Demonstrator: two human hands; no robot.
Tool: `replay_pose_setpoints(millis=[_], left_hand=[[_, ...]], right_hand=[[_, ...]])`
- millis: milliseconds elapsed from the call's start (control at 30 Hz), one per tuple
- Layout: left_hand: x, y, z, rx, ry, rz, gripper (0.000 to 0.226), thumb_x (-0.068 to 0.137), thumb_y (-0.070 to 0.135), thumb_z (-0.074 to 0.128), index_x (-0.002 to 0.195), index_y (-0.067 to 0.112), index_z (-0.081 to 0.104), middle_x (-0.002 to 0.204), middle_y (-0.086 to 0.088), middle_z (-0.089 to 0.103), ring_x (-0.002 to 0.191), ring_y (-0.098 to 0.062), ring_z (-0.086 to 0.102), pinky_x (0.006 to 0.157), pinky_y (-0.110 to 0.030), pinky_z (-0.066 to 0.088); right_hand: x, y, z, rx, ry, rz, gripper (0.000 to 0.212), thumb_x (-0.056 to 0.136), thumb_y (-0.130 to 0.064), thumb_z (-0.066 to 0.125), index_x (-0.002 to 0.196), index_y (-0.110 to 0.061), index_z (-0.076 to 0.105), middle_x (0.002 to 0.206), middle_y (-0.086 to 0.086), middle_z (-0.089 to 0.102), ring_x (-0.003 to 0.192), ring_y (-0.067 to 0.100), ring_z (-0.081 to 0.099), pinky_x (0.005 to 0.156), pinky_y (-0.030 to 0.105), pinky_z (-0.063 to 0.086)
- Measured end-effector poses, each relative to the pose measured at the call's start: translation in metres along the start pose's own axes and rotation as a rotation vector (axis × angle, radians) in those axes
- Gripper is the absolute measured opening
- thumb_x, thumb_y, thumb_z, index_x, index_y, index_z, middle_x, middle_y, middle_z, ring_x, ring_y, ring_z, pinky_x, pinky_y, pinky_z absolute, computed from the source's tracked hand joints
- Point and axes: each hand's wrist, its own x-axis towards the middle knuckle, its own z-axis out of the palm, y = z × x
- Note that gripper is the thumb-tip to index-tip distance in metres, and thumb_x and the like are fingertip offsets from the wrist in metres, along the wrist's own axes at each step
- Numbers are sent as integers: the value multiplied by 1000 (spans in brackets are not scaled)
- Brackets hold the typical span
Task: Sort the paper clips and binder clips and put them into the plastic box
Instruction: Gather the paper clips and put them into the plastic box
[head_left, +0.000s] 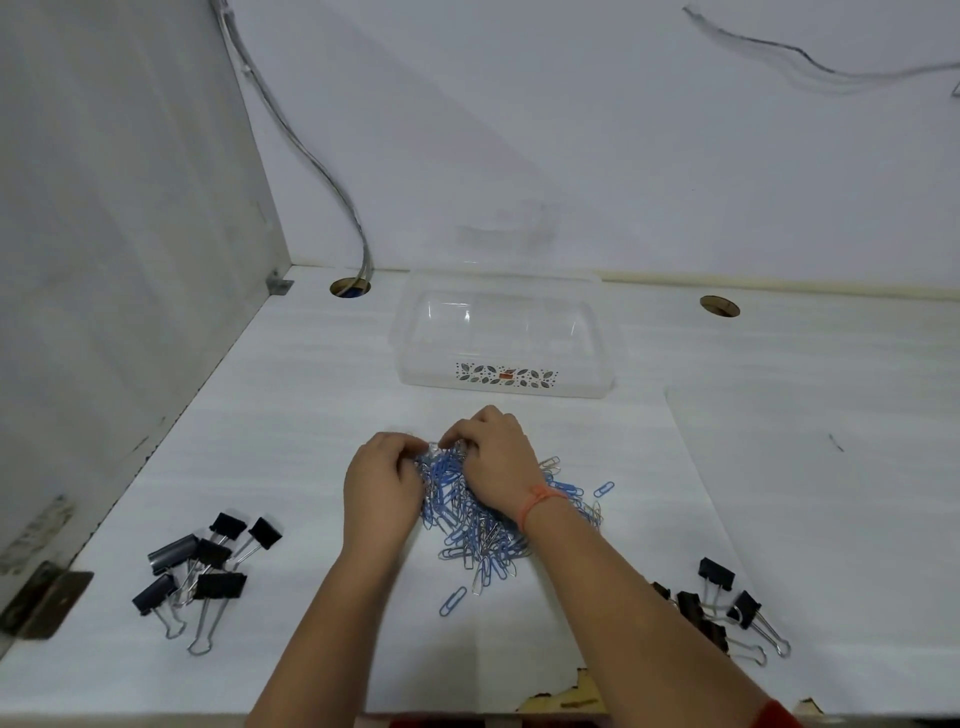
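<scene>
clear glossy plastic box (501, 338), shiny wire paper clips (470, 525)

Both hands sit on the paper clips (470, 525), covering the far part of the pile; left hand (382, 486) and right hand (498, 462) have fingertips curled under, so any pinch on a clip can't be read. Right forearm hides part of the right binder clips (719, 605). Forearms cut off by bottom edge. Box (501, 338) is clear plastic with glare, contents unreadable. Cable (322, 161) end lost in the desk hole (349, 287).
</scene>
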Motion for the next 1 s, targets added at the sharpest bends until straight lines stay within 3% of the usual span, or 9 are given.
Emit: replay_pose_setpoints(millis=[167, 367, 500, 600, 667, 733, 800, 867, 1000], left_hand=[[-18, -3, -9, -174, 60, -100, 33, 84, -1, 45, 89, 19, 70, 83, 0, 70, 80, -28, 65, 71, -35, 50], [-4, 3, -7, 139, -82, 69, 38, 87, 3, 42, 118, 4, 64, 120, -12, 66, 115, -30, 57, 96, -29, 40], [-19, 18, -6, 22, -198, 52, 41, 83, 3, 37, 109, 7, 68, 111, -10, 69, 105, -25, 61, 88, -23, 41], [-33, 23, -11, -164, -236, -40, 42, 82, 7, 34, 104, 14, 70, 101, -5, 71, 81, -15, 65, 81, -33, 54], [-41, 25, -19, -198, -217, -63, 38, 89, -1, 38, 106, 14, 69, 99, -3, 71, 65, 4, 61, 69, -13, 50], [-47, 28, -29, -126, -165, -20, 37, 90, -1, 42, 111, 14, 67, 111, 0, 68, 80, 12, 60, 75, -5, 43], [-52, 29, -40, -7, -153, -1, 37, 87, 3, 48, 117, 17, 65, 125, -1, 62, 113, -9, 56, 97, -25, 42], [-55, 30, -54, 207, -248, -26, 46, 83, 12, 58, 128, 20, 57, 135, -7, 54, 128, -28, 42, 107, -36, 31], [-66, 40, -72, 474, -584, -180, 85, 74, 29, 72, 146, 25, 28, 143, -10, 31, 134, -30, 25, 106, -34, 29]], right_hand=[[-11, -2, -7, 79, 18, 11, 40, 85, 4, 40, 91, -13, 76, 105, 11, 63, 101, 24, 57, 88, 31, 46], [-17, 1, -7, -72, 48, 18, 37, 89, -2, 42, 113, -14, 67, 115, 10, 58, 115, 25, 47, 92, 31, 41], [-41, 1, -21, -76, -93, -25, 42, 85, 2, 42, 117, -13, 66, 118, 10, 60, 116, 26, 50, 97, 32, 41], [-64, 15, -60, 58, 14, 97, 46, 80, 7, 47, 116, -14, 67, 121, 5, 63, 114, 21, 55, 101, 31, 43], [-74, 36, -90, -9, 43, 227, 51, 77, 7, 53, 122, -15, 62, 125, 4, 62, 112, 19, 57, 97, 28, 44], [-79, 53, -108, -201, -130, 358, 55, 76, 0, 63, 129, -14, 56, 130, 5, 58, 116, 21, 55, 94, 27, 43], [-80, 58, -106, -246, -283, 416, 64, 71, -8, 75, 131, -12, 53, 130, 5, 56, 118, 23, 54, 91, 27, 43], [-80, 54, -93, -164, -253, 396, 66, 65, -10, 79, 127, -12, 55, 119, 4, 58, 111, 22, 55, 84, 25, 43], [-78, 33, -67, -113, -172, 273, 51, 66, -7, 75, 116, -13, 62, 98, -2, 54, 90, 15, 50, 69, 20, 39]])
